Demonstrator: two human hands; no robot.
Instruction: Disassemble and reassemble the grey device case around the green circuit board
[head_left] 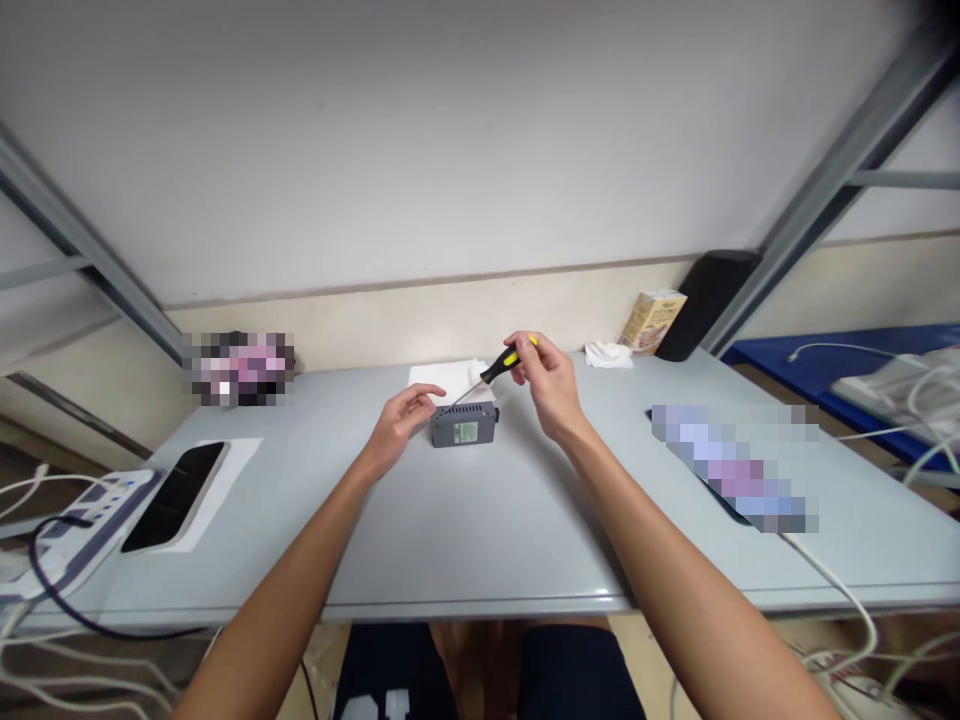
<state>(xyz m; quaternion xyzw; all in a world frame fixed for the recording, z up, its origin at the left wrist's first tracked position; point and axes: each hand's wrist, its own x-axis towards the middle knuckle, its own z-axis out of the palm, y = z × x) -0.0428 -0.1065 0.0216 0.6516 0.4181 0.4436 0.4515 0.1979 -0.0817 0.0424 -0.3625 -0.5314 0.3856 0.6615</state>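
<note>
On the desk stands a small dark grey metal box [464, 430] with slotted vents on top and a green-and-white label on the side facing me. My left hand [401, 425] holds it at its left end, the index finger stretched out over the top corner. In my right hand [549, 385] is a screwdriver [498, 368] with a black and yellow handle. Its thin shaft slants down to the left, and the tip meets the top of the box near the left end. The exact spot under the tip is too small to make out.
White paper [450, 378] lies behind the box. At left are a phone [176, 495] on paper and a power strip [82, 530] with cables. To the right lies a blurred-out device [727, 470] with a cable. A yellow carton [651, 320], tissue [609, 354] and black cylinder [705, 305] stand behind.
</note>
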